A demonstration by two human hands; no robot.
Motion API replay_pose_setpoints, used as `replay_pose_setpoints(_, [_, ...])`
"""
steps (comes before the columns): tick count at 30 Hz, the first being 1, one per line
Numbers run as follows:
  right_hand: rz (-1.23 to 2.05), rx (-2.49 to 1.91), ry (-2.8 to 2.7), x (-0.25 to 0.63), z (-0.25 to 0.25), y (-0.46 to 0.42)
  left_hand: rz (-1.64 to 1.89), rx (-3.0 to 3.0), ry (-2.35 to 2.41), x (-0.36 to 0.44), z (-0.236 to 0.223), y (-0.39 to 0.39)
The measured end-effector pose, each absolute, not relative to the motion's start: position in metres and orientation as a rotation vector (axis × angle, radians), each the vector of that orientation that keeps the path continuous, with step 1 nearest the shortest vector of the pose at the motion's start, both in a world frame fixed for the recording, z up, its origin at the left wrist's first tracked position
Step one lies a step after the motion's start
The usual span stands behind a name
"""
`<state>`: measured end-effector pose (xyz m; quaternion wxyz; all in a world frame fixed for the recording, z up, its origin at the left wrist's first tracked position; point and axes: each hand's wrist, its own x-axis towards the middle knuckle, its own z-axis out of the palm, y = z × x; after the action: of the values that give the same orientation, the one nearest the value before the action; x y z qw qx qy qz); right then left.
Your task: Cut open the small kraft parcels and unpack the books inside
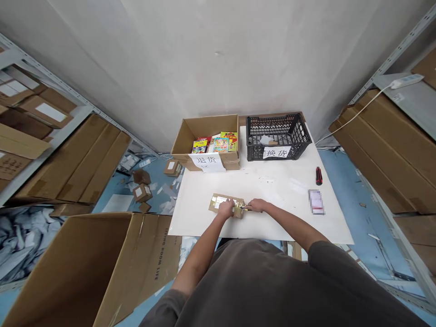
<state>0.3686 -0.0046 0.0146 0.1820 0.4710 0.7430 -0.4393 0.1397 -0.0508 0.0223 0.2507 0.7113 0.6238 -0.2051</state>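
Observation:
A small flat cardboard parcel with a white label lies on the white table, near its front edge. My left hand rests on the parcel's right half, fingers curled down onto it. My right hand is closed round a small tool, apparently a cutter, whose tip meets the parcel's right end.
At the table's back stand an open cardboard box with colourful books and a black plastic crate, each with a paper sign. A red-black cutter and a small packet lie right. A large open carton stands left; shelves flank both sides.

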Motion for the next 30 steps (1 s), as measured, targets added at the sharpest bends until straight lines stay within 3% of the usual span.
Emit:
replay_pose_setpoints(4, [-1.306, 1.453, 2.066, 0.373, 0.013, -0.024, -0.523, 1.964, 1.635, 0.137, 0.021, -0.053])
replay_pose_setpoints(10, [-1.067, 1.846, 2.067, 0.369, 0.015, -0.083, -0.196, 2.182, 1.570, 0.109, 0.022, -0.050])
replay_pose_setpoints(15, [-0.991, 2.074, 1.877, 0.370, 0.032, -0.103, -0.352, 2.104, 1.625, 0.093, 0.004, -0.032])
replay_pose_setpoints(30, [-0.819, 1.861, 2.354, 0.372, -0.006, -0.129, 0.163, 2.331, 1.753, 0.096, -0.031, -0.054])
